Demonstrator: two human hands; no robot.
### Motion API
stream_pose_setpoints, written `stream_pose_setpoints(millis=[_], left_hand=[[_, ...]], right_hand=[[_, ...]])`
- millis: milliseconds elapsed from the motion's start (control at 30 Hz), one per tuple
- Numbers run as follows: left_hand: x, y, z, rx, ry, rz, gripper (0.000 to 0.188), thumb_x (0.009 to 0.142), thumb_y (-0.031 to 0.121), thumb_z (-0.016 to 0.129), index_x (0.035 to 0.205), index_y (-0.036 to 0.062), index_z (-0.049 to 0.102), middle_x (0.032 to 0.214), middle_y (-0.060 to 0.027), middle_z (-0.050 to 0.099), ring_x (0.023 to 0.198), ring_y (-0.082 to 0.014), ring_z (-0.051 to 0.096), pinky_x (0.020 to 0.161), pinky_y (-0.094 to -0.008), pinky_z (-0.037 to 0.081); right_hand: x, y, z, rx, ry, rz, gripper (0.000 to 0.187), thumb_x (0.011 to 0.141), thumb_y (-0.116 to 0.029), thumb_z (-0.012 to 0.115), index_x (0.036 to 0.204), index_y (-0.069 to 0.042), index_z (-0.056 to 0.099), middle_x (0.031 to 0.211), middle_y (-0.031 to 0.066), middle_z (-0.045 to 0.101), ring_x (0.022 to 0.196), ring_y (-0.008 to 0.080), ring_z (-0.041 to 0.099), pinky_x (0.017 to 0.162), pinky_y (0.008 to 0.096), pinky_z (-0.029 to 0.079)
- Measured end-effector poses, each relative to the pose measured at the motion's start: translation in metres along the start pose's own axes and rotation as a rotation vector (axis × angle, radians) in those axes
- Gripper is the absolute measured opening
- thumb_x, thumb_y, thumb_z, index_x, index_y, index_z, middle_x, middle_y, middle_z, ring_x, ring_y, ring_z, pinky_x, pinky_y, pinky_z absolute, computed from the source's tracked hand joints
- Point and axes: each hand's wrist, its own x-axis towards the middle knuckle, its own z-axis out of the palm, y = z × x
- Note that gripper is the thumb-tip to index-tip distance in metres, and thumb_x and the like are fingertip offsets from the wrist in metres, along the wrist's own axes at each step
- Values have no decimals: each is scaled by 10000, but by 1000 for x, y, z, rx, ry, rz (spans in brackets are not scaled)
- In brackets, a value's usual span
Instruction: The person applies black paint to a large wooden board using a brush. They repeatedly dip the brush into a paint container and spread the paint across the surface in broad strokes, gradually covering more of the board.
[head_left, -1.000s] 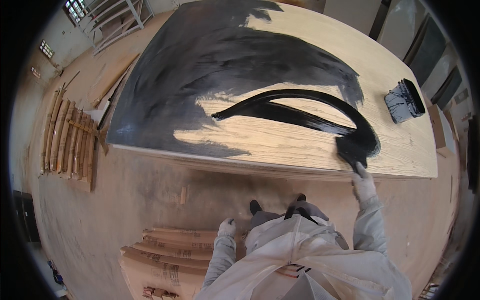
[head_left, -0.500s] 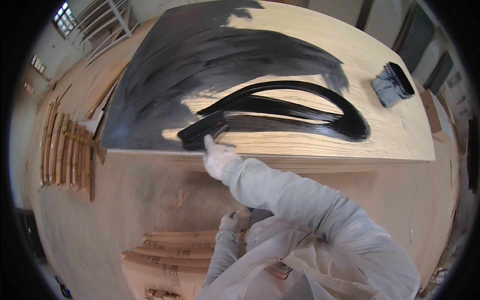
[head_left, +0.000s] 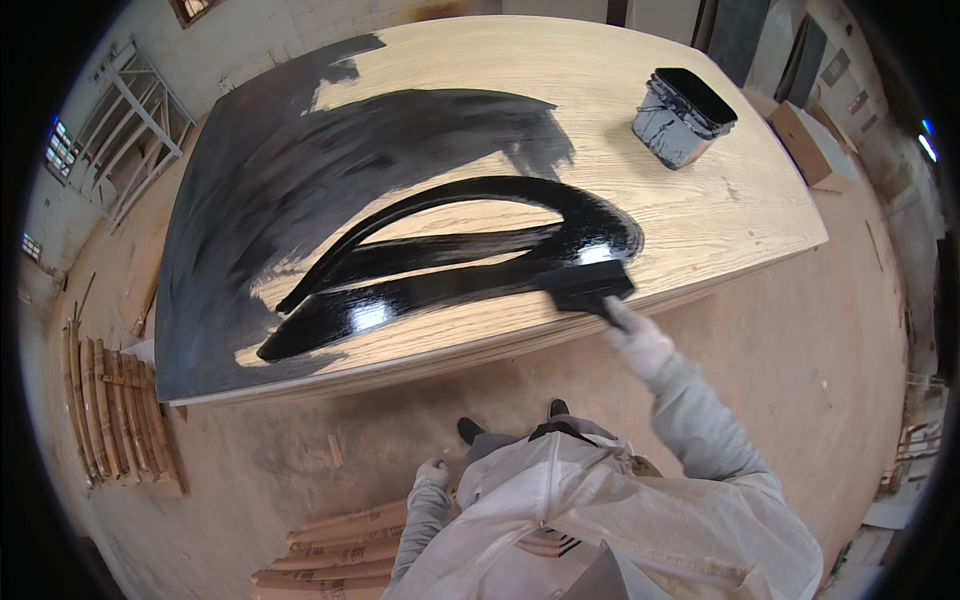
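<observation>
My gloved right hand (head_left: 640, 348) is closed around the handle of a wide paintbrush (head_left: 590, 286) coated in black. Its head touches the board close to the near edge, right of the middle. The board (head_left: 700, 215) has pale wood grain and tops a stack. Dull black paint (head_left: 390, 135) covers its left part. A glossy black loop (head_left: 600, 225) curves across the near half, joined to a thick wet streak. On the far right of the board stands a paint-smeared bucket (head_left: 670, 130). My gloved left hand (head_left: 432, 473) hangs low by my side, fingers curled, seemingly with nothing in them.
Brown wrapped packs (head_left: 335, 550) lie on the floor beside my left arm. Bundled long pieces (head_left: 118, 420) are stacked at the left. Beyond the board's right edge sits a cardboard box (head_left: 815, 150). A metal rack (head_left: 135, 125) leans at the far left.
The brush in my right hand has swept rightward along the near edge, leaving a thicker, glossy black streak. The view has shifted, showing my feet. My left hand still hangs low.
</observation>
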Motion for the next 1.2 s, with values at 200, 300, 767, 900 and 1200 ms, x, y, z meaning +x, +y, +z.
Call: stream_pose_setpoints(millis=[200, 300, 767, 900, 1200], left_hand=[[9, 48, 21, -32, 70, 29, 361, 983, 292, 657, 1230, 69, 797, 1183, -234, 779, 1146, -398, 746, 1036, -440, 576], [-4, 80, 46, -33, 73, 65, 378, 979, 303, 665, 1254, 77, 790, 1208, -232, 774, 1163, -392, 742, 1047, -435, 572], [-98, 108, 95, -59, 108, -47, 356, 987, 235, 664, 1268, 48, 775, 1213, -210, 787, 1168, -335, 751, 1041, -409, 555], [-94, 74, 91, -62, 33, -149, 326, 1001, 218, 658, 1250, 48, 784, 1222, -203, 787, 1176, -325, 749, 1047, -405, 550], [-54, 81, 48, 134, -44, -64, 344, 1012, 247, 651, 1274, 57, 769, 1241, -217, 773, 1153, -370, 748, 1018, -433, 569]], right_hand=[[96, 92, -154, 25, 135, 185, 634, 1016, -212, 649, 1611, -37, 518, 741, 7, 597, 583, 126, 557, 533, 331, 464], [142, 62, -189, -92, 39, 114, 740, 912, -182, 621, 1628, -42, 495, 726, 66, 582, 547, 163, 549, 508, 351, 464], [252, 17, -158, -831, -100, -226, 561, 997, -187, 563, 1557, -162, 591, 1424, 202, 700, 1369, 382, 641, 1169, 454, 504], [156, 66, -209, -795, 25, -26, 534, 1042, -281, 537, 1569, -212, 574, 1370, 246, 704, 1263, 418, 683, 1056, 512, 548], [-4, 65, -112, -647, -66, -43, 642, 988, -274, 629, 1615, -207, 510, 1071, 229, 776, 1044, 413, 744, 948, 536, 562]])
